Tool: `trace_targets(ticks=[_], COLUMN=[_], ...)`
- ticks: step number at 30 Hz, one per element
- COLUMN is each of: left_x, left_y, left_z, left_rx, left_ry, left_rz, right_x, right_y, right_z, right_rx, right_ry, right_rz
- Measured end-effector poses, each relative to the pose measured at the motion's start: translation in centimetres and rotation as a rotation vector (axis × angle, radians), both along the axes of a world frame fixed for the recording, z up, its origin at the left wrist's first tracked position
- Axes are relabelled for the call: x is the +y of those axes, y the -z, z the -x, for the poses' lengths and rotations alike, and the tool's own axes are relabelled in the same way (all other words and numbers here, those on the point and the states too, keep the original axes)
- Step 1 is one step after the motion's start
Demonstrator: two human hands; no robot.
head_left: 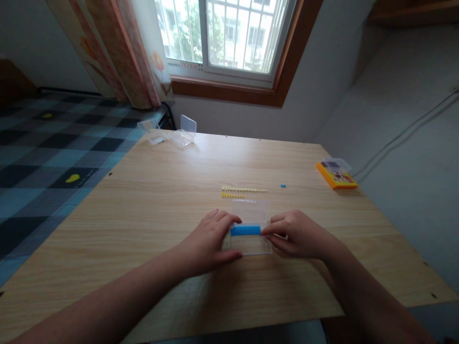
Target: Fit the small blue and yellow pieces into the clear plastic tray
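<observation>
A clear plastic box [251, 247] with its lid [250, 210] raised lies on the table before me. Inside, a row of small blue pieces [245, 231] runs along the hinge side. My left hand [217, 236] holds the box's left end, thumb at the near corner and fingers at the far one. At the right end of the blue row, my right hand [294, 234] has its fingertips pinched together; whatever is between them is too small to make out. Just beyond the lid lie a line of cream pieces [245, 189] and a shorter line of yellow pieces [233, 196].
A few blue pieces [283, 186] lie farther right on the wooden table [161, 191]. An orange box [336, 177] with a clear case on it sits near the right edge. Open clear boxes [182, 137] stand at the far left corner, beside a checked bed [71, 138].
</observation>
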State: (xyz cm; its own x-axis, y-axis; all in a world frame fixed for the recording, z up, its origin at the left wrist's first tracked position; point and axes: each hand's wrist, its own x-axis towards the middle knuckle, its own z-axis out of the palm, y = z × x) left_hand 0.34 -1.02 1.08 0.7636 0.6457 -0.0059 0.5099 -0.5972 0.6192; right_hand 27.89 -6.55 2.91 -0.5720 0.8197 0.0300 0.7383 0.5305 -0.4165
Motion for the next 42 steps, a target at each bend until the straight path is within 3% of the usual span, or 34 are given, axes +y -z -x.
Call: trace_targets(ticks=[10, 17, 20, 25, 33, 42], left_x=[0.1, 0.1, 0.0, 0.0, 0.0, 0.0], left_y=[0.0, -0.1, -0.1, 0.2, 0.5, 0.4], left_z=[-0.1, 0.0, 0.0, 0.0, 0.1, 0.1], left_rx=[0.013, 0.028, 0.035, 0.029, 0.015, 0.031], left_ry=[0.005, 0.003, -0.007, -0.001, 0.007, 0.008], left_rz=[-0.002, 0.01, 0.003, -0.03, -0.041, -0.031], right_x=[0.0, 1.0, 1.1, 0.4, 0.4, 0.4], right_y=[0.4, 0.3, 0.3, -0.1, 0.4, 0.6], right_z=[-0.3, -3.2, -3.4, -0.9, 0.4, 0.5], right_rx=[0.074, 0.318, 0.311, 0.235, 0.048, 0.035], right_ry=[-0.009, 0.188, 0.13, -0.056, -0.038, -0.032], right_rz=[-0.035, -0.318, -0.178, 0.1, 0.082, 0.089])
